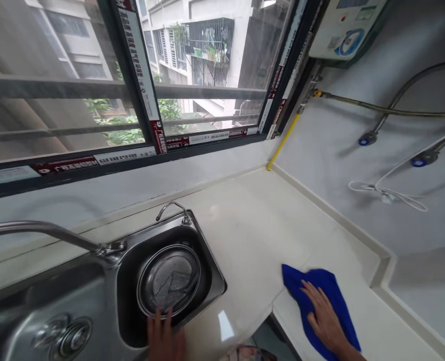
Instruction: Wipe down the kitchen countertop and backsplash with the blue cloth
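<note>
Blue microfibre cloth (pixel 320 306): one, crumpled, lying on the countertop, under our right hand (pixel 323 316). We record that hand as open, fingers spread and pressed flat on the cloth, not clamped on it. Our left hand (pixel 164 336), partly cut off by the lower edge of the view, stands open at the near rim of a stainless steel sink basin (pixel 211 276), holding nothing that we can see. We list the two hands as well apart, with a stretch of cream stone countertop (pixel 237 235) between them.

Beside the left hand, inside the basin: a round metal mesh strainer (pixel 168 281). Ahead of that hand: a small curved spout (pixel 173 209). Left of it: a long steel faucet (pixel 38 228) and a drain fitting (pixel 74 338) in a second basin.

Ahead and right of the right hand, on the wall: a water heater (pixel 343 30), a braided metal hose (pixel 388 110), a blue-ringed pipe fitting (pixel 367 138) and a coiled white cable (pixel 384 190). Ahead of both hands: a dark-framed window (pixel 143 85).
</note>
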Available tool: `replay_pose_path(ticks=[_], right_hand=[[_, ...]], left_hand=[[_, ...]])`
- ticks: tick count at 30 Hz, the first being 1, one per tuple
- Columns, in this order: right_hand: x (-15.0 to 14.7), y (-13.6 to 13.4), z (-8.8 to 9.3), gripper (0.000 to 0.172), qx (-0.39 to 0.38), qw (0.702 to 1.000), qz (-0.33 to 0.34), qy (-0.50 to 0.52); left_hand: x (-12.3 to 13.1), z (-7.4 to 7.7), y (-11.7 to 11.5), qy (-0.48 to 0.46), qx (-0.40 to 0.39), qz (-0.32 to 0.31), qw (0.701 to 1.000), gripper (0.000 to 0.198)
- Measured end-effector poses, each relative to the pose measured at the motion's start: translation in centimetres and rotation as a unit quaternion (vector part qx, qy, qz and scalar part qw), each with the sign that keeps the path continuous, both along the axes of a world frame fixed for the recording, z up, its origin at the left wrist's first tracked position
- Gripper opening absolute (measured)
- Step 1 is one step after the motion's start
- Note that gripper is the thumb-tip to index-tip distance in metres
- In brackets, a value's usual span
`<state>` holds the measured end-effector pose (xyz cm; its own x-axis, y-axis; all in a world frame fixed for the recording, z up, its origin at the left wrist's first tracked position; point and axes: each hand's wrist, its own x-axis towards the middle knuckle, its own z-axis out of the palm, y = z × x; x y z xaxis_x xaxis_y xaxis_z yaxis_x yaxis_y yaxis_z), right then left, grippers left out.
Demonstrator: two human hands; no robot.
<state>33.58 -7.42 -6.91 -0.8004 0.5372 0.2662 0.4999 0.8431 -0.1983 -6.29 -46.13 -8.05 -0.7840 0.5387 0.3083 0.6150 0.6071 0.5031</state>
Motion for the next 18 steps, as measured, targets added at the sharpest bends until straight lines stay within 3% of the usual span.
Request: replay_pose_path(ticks=[3,6,9,13,15,18], right_hand=[[6.6,-0.2,-1.7,0.07,0.025,0.996,-0.084,-0.004],[8.7,0.0,-2.2,0.068,0.043,0.979,-0.202,-0.004],[6.4,1.5,-1.7,0.069,0.04,0.936,-0.349,-0.009],[1.2,5.3,-0.4,0.07,0.021,0.868,-0.496,-0.024],[-1.0,7.4,0.2,0.069,0.013,0.842,-0.539,-0.035],[-4.2,10.6,0.9,0.069,0.024,0.815,-0.578,-0.039]], left_hand=[[-0.4,1.5,7.4,-0.005,0.012,-0.098,0.995,0.054],[-1.7,3.3,14.8,0.013,0.01,-0.178,0.984,0.054],[-3.8,4.1,21.6,0.024,-0.01,-0.209,0.978,0.052],[-5.2,3.7,28.5,0.014,-0.053,-0.118,0.991,0.052],[-4.8,3.6,30.2,0.033,-0.063,-0.075,0.995,0.054],[-4.0,3.8,30.7,0.06,-0.079,-0.053,0.994,0.056]])
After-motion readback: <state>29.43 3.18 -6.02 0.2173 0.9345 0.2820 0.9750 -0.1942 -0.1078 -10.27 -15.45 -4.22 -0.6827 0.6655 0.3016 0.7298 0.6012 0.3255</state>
